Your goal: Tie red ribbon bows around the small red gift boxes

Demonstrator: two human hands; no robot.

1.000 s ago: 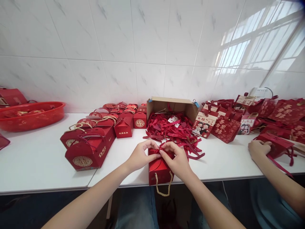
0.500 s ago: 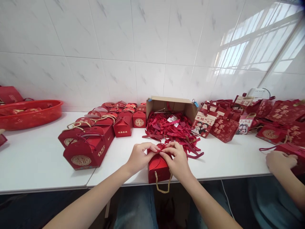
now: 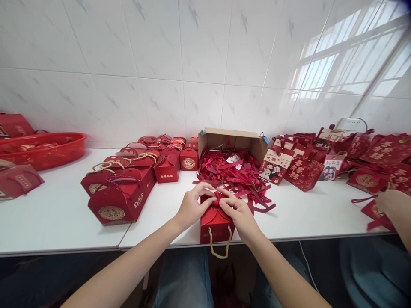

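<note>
A red gift box (image 3: 218,231) with a looped gold rope handle (image 3: 219,256) stands at the table's front edge before me. On its top sits a red ribbon bow (image 3: 217,198). My left hand (image 3: 194,205) pinches the bow from the left, thumb and fingers on the ribbon. From the other side my right hand (image 3: 238,214) pinches it too, its fingertips close to those of the left. Just behind the box, a heap of loose red ribbons (image 3: 231,171) spills out of an open cardboard box (image 3: 233,134).
Rows of finished red boxes (image 3: 112,205) stand to the left, with a red plastic basin (image 3: 64,149) beyond them. Printed red gift bags (image 3: 303,173) fill the right side. A co-worker's hand (image 3: 393,203) holds a red box at far right; another box (image 3: 21,182) is at far left.
The ribbon under my fingers now shows a fuller bow, and my fingers have spread slightly. A red box has come further into view at far left. The co-worker's hand at right has moved up.
</note>
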